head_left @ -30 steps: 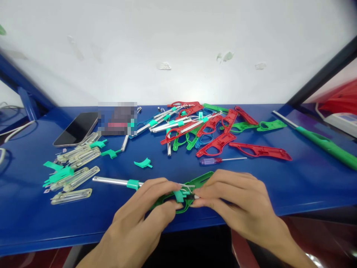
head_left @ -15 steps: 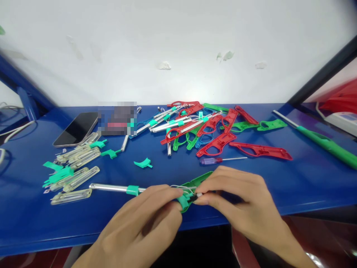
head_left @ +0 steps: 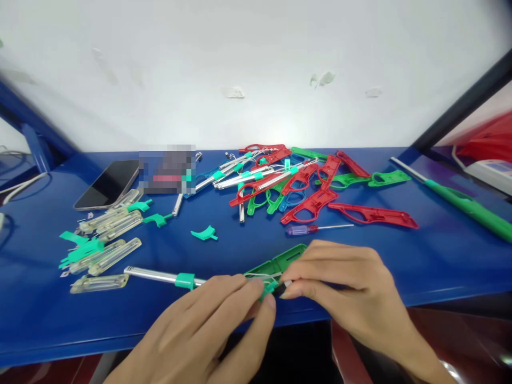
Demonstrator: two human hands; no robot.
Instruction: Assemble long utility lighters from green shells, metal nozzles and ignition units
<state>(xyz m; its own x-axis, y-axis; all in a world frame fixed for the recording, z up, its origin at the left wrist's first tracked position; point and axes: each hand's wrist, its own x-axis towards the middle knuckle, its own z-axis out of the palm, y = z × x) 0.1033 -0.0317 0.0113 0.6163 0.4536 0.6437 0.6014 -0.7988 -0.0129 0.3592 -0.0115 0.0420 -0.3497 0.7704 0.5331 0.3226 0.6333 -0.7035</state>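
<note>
Near the table's front edge, my left hand (head_left: 216, 320) is closed on a teal plastic piece (head_left: 269, 289), fingers and thumb pinching it. A silver metal tube (head_left: 150, 274) with a teal collar (head_left: 185, 280) runs leftward from under these fingers. My right hand (head_left: 340, 282) pinches a small black and white part (head_left: 285, 288) at the right end of the teal piece. Thin white wires pass between the hands. Behind the fingertips lies an open green handle shell (head_left: 280, 261), partly hidden by both hands.
Clear lighter bodies (head_left: 114, 256) and a phone (head_left: 107, 184) lie left. Red shells (head_left: 374, 215), green and blue shells and metal tubes are piled at the back. A purple screwdriver (head_left: 303, 230) sits behind my right hand; a green lighter (head_left: 466, 205) is far right.
My left hand has shifted slightly right, its thumb now further over the teal piece. The tube's left end sits slightly lower and further left, and more of the green shell shows.
</note>
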